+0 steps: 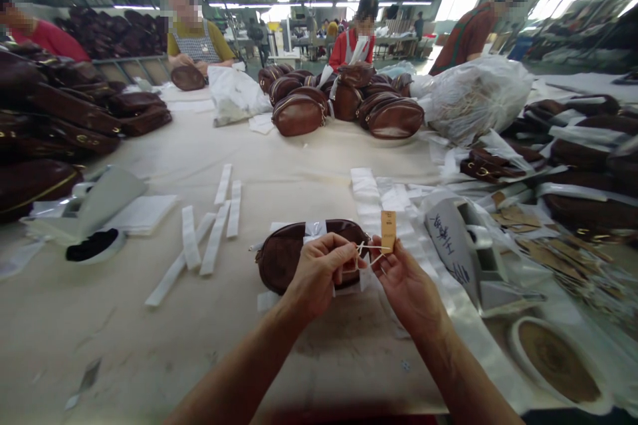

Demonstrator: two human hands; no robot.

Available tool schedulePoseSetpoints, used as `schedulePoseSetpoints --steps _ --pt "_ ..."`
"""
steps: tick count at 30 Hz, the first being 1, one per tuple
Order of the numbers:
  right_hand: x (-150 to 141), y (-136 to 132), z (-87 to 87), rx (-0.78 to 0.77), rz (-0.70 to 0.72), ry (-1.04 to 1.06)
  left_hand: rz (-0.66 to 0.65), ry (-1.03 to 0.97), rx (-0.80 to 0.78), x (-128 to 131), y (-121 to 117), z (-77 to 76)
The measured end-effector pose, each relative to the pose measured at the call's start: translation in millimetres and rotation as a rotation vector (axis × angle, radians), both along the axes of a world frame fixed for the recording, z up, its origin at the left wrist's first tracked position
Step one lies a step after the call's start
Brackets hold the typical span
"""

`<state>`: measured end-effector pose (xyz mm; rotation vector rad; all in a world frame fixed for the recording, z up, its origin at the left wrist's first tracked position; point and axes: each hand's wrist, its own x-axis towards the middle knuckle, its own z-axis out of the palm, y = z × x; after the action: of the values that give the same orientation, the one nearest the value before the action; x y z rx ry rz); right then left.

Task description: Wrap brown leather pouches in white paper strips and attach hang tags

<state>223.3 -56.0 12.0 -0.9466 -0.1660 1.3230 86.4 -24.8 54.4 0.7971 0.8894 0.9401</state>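
Note:
A dark brown leather bag [282, 254] lies on the table before me, a white strip [315, 228] wrapped around its middle. My left hand [323, 269] is over the bag's right half, thumb and finger pinching a pale string [366, 248]. From there the string stretches to a tan paper hang tag [388, 231], which stands upright at the fingertips of my right hand [406, 282]. The right thumb and fingers close on the tag's lower end. My hands hide part of the bag's front and right end.
Loose white strips [215, 239] lie left of the bag. Tape dispensers stand at the left [94, 206] and right [463, 252]. Tan tags with strings [563, 259] are heaped at far right. Brown bags [299, 113] are piled across the table, beside a stuffed plastic sack [473, 96]. Several people work beyond.

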Motion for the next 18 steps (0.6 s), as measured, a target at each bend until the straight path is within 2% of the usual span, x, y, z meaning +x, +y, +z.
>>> schedulePoseSetpoints --steps 3,7,13,18 --pt "-3 -3 -1.8 0.035 -0.013 0.027 0.032 -0.076 -0.084 2 0 5.6" --pt "-10 -8 -0.4 0.057 0.023 0.087 0.058 -0.151 -0.093 7 0 10.6" --pt "-30 -21 3.9 0.123 0.223 0.238 0.064 -0.215 -0.06 9 0 17.3" --pt "-40 -34 5.6 0.145 0.382 0.385 0.09 -0.188 -0.045 7 2 25.1"
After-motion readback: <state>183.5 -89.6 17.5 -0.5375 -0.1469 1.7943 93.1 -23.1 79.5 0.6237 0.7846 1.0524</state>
